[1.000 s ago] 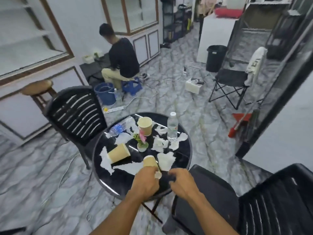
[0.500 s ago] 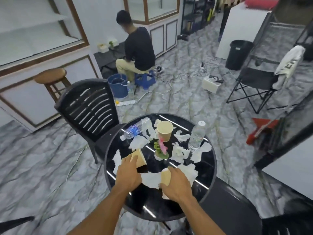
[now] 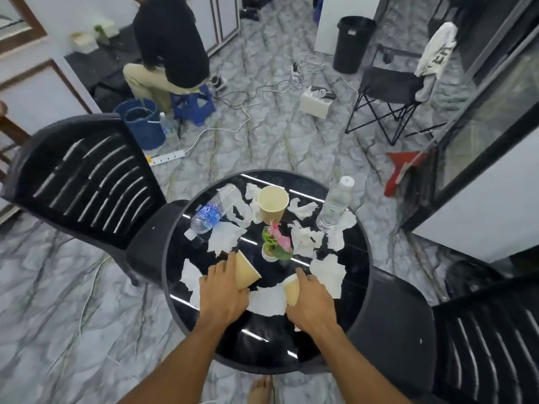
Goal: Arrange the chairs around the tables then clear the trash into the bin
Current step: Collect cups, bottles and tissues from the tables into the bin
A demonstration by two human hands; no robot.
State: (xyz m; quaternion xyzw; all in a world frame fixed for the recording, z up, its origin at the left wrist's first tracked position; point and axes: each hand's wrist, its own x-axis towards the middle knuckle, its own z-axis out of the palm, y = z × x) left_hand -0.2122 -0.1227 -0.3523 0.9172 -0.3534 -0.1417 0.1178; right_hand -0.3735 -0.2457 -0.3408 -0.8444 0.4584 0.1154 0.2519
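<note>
1. Gripping the tipped paper cup [image 3: 247,271] at centre frame: left hand [image 3: 223,291], fingers curled over the cup's near end; the cup lies on its side on the round black desk [image 3: 262,348].
2. Right hand [image 3: 310,303]: fingers clamped round a second paper cup [image 3: 292,290], just right of the left hand, above a torn tissue sheet [image 3: 267,301].
3. Upright paper cup [image 3: 272,204]: far side of desk, open end up.
4. Lying water bottle [image 3: 213,212]: upper left of desk. Standing water bottle [image 3: 335,204]: upper right.
5. Flower pot [image 3: 275,244]: desk centre.
6. Tissue scraps [image 3: 328,272]: scattered across desk.
7. Left black chair [image 3: 84,176] and lower-right black chair [image 3: 481,345]: seats against desk edge.
8. Black bin [image 3: 354,43]: upper right of frame, well apart from desk.
</note>
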